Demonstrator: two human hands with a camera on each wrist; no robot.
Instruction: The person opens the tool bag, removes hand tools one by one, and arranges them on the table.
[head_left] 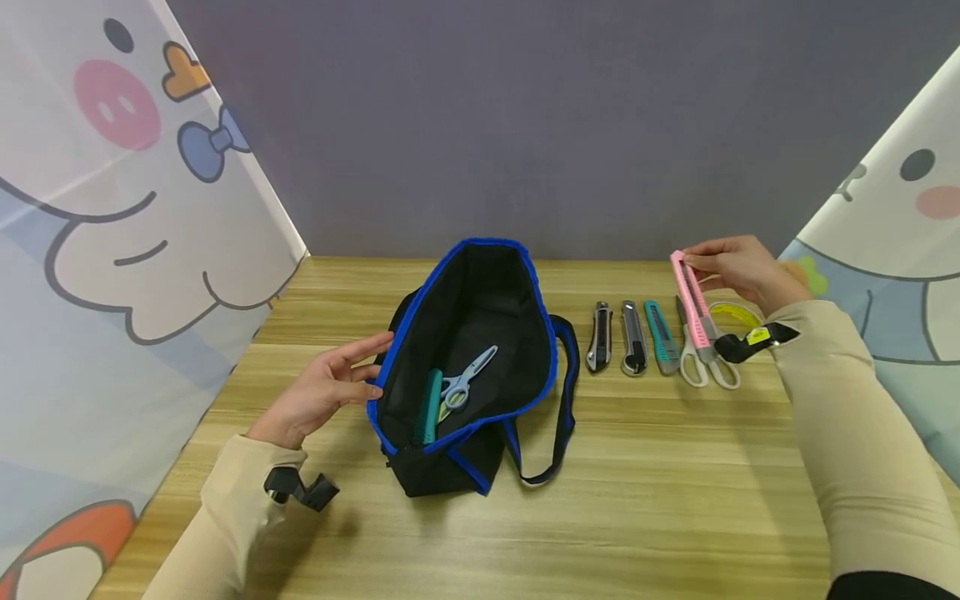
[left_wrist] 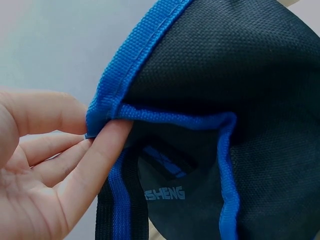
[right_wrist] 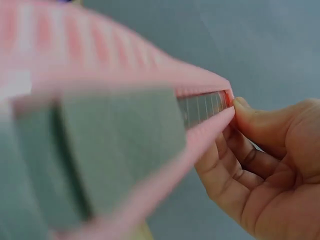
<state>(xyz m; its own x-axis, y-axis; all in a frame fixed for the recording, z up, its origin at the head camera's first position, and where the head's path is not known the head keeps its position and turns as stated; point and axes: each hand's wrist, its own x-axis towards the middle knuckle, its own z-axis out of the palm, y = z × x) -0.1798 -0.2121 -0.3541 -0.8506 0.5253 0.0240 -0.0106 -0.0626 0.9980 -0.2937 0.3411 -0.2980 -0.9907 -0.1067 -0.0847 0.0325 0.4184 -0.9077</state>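
Note:
A black tool bag with blue trim stands open on the table. My left hand pinches its left rim between thumb and fingers, and the left wrist view shows the blue edging there. Inside lie light-blue scissors and a long teal item. On the right, my right hand holds a pink utility knife by one end between thumb and fingertips. The knife hangs tilted over white-handled scissors, partly covering them. In the right wrist view its grey slider is close and blurred.
Two dark-and-silver utility knives and a teal one lie in a row right of the bag. A yellow ring-shaped item sits behind the right wrist. The bag's strap loops onto the wooden table. A grey wall rises behind.

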